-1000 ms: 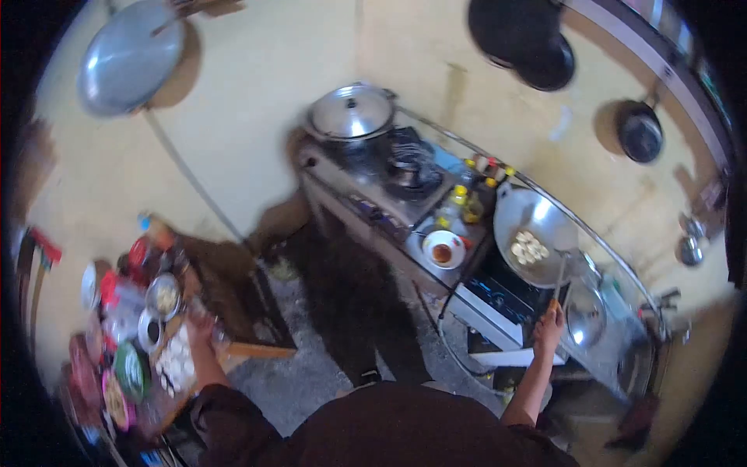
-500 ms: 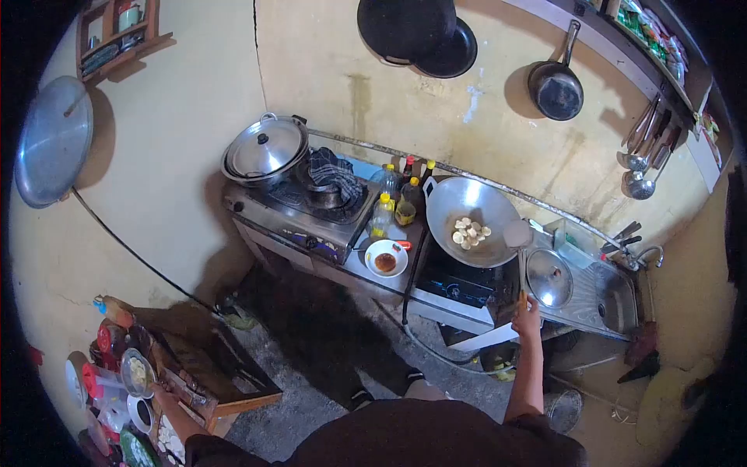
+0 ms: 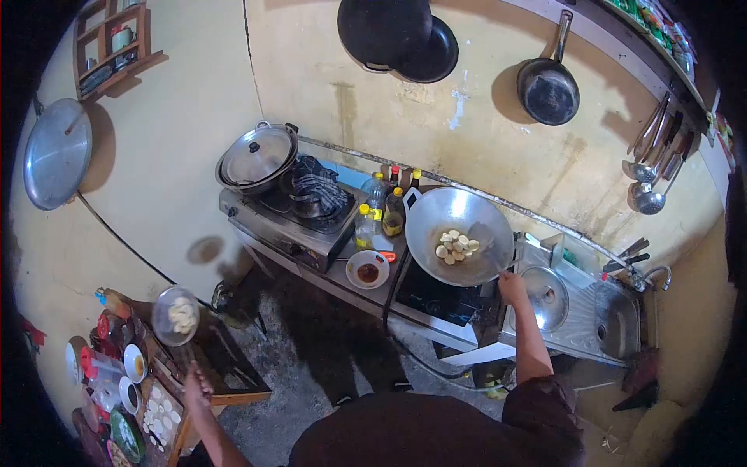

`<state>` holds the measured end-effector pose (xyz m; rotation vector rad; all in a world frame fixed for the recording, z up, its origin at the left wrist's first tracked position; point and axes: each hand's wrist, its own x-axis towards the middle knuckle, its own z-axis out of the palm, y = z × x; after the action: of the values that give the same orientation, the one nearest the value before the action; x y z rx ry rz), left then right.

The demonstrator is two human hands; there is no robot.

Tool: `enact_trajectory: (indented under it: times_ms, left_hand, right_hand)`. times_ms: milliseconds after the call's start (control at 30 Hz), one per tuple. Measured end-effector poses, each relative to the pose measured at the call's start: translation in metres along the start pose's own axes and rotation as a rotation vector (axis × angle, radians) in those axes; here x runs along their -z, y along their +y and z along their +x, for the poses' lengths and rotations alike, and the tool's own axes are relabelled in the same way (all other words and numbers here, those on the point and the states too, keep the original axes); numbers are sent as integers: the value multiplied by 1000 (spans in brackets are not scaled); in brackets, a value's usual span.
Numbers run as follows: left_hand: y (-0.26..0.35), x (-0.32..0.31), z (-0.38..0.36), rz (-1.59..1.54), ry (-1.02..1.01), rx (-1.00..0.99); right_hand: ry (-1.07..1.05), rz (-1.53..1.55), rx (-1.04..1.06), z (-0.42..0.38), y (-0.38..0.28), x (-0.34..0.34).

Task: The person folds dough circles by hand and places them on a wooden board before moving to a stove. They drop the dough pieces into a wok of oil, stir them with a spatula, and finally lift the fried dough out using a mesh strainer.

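My left hand (image 3: 199,387), at lower left, is closed round the handle of a round strainer (image 3: 160,321). Pale yellowish pieces (image 3: 183,315) lie in the strainer, raised over the small table's far side. My right hand (image 3: 513,289) grips the handle of a spatula (image 3: 490,240) at the wok's near right rim. The spatula's blade is inside the large metal wok (image 3: 436,204), to the right of several pale round slices (image 3: 457,246) at its bottom. The wok stands on a black stove (image 3: 426,302).
A white bowl (image 3: 362,282) with brown sauce and several bottles (image 3: 364,227) stand left of the wok. Further left is a stove (image 3: 311,253) with a lidded pot (image 3: 257,152). A metal lid (image 3: 541,300) and sink (image 3: 618,319) are at right. A wooden table (image 3: 233,398) holds bowls and jars.
My left hand has lifted the strainer with the pale pieces up and right from the crowded table. My right hand has brought the spatula down into the wok.
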<state>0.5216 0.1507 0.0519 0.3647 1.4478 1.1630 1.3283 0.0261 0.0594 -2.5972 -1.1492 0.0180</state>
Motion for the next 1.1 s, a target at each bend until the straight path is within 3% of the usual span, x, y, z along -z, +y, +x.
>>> enact_trajectory:
  times_ms: [67,100,167,200,267,367,400,467,667,900,1100]
  left_hand:
    - [-31,-50,-24,113,-134,-19]
    - [-42,-79,-41,157,-155,17]
    - [-63,-139,-75,245,-165,63]
    - [-74,-162,-86,288,-155,70]
    - [-107,-185,-83,245,-367,98]
    - [-128,-240,-107,360,-376,121]
    - [-133,-254,-113,356,-379,122]
    - [-137,-280,-123,368,-573,137]
    - [-135,-350,-155,537,-646,80]
    - [-152,-399,-143,528,-737,146]
    - [-160,-436,-147,602,-747,86]
  right_hand:
    - [-283,274,-15,12,17,-17]
    - [-285,272,-16,13,22,-17]
    - [-605,770,-296,9,6,-4]
    - [-604,769,-294,3,-8,9]
    - [-737,886,-419,-9,-30,35]
    - [-903,1029,-363,-6,-11,25]
    - [-900,1025,-361,-6,-10,32]
    - [-966,995,-344,-10,-15,58]
    - [-1033,990,-332,-6,-5,80]
    - [-1099,1104,-368,2,18,89]
    - [-1082,1101,-429,11,47,98]
